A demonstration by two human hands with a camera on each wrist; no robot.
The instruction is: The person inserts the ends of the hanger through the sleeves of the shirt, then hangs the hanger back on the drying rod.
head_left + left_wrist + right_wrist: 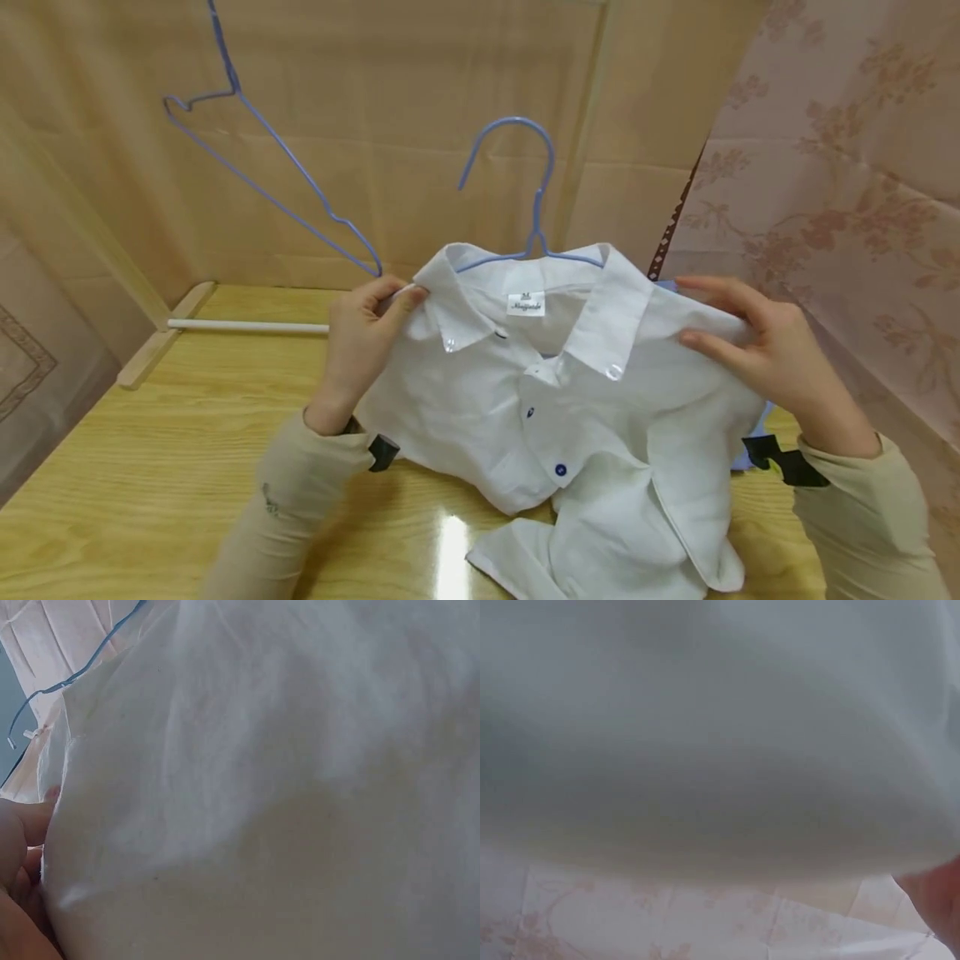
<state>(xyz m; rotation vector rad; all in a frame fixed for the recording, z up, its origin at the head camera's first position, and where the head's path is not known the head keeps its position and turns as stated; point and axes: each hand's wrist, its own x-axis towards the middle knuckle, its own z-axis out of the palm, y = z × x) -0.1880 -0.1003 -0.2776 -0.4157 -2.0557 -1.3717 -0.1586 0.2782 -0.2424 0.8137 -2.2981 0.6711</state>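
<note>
A white collared shirt [480, 408] with dark blue buttons hangs on a blue wire hanger [551, 158], whose hook rises above the collar. My left hand [360, 342] pinches the shoulder beside the collar, thumb in front. On the other shoulder, my right hand [772, 350] holds the cloth with the thumb in front and the fingers along the top edge. The shirt's lower part lies bunched on the table. White cloth [225, 750] fills most of the left wrist view, with the fingers at its edge. In the right wrist view, blurred cloth [705, 750] hides most of the hand.
Another blue wire hanger [285, 150] hangs at the upper left, without a garment. Below it, a white rod [247, 327] joins a wooden foot [161, 337] on the wood-grain table [150, 467]. Light blue cloth [757, 433] shows behind the shirt. Flowered fabric [847, 183] hangs at the right.
</note>
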